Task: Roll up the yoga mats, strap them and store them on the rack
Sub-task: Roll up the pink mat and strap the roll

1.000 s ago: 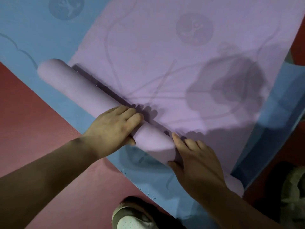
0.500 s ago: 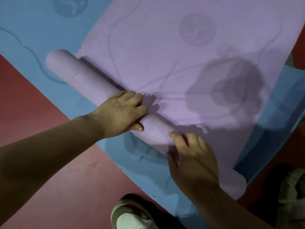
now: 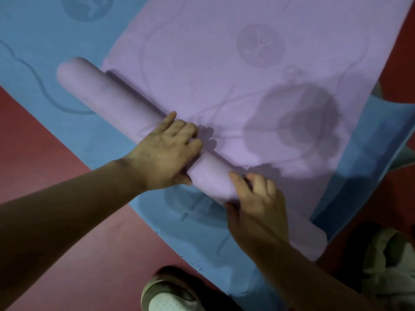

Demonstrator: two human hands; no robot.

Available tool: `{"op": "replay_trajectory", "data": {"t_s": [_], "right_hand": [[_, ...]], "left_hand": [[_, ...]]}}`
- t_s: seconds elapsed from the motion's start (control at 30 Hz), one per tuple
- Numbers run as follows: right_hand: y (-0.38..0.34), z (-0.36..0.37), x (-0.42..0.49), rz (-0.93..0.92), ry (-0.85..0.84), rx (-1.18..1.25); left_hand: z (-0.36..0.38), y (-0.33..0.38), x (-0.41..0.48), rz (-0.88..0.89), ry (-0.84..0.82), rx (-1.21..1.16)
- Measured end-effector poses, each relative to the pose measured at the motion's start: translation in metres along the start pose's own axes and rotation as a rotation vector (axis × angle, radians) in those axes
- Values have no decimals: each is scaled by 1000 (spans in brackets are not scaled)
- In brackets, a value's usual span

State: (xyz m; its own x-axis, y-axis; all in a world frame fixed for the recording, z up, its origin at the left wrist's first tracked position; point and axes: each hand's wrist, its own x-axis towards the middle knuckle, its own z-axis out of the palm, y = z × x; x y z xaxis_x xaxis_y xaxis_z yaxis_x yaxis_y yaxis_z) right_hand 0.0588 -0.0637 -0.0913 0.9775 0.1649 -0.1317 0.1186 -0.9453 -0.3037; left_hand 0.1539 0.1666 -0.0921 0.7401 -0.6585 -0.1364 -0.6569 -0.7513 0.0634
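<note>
A purple yoga mat [image 3: 258, 70] lies partly rolled on top of a blue yoga mat [image 3: 45, 52]. Its rolled part [image 3: 112, 102] runs diagonally from upper left to lower right. My left hand [image 3: 166, 151] grips the roll near its middle, fingers curled over the top and thumb underneath. My right hand [image 3: 258, 205] grips the roll further toward its lower right end, fingers over it and thumb on the near side. The flat part of the purple mat stretches away to the upper right.
The mats lie on a red floor [image 3: 33, 149]. My shoes show at the bottom edge [image 3: 170, 292] and at the lower right [image 3: 386, 261]. The blue mat's right side [image 3: 370, 153] curls up beside the purple mat. No rack or straps in view.
Both hands have pushed the roll a little further up the purple mat, away from me. The roll has grown slightly and more blue mat shows on the near side.
</note>
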Motion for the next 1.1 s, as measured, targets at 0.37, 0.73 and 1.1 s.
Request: {"op": "replay_trajectory", "data": {"t_s": [0.37, 0.73, 1.1], "right_hand": [[19, -7, 20, 32, -19, 154], [27, -5, 20, -4, 141, -35], [15, -4, 37, -18, 101, -71]], "left_hand": [[7, -3, 18, 45, 189, -141], [7, -2, 16, -13, 114, -91], [3, -15, 42, -41, 152, -189]]}}
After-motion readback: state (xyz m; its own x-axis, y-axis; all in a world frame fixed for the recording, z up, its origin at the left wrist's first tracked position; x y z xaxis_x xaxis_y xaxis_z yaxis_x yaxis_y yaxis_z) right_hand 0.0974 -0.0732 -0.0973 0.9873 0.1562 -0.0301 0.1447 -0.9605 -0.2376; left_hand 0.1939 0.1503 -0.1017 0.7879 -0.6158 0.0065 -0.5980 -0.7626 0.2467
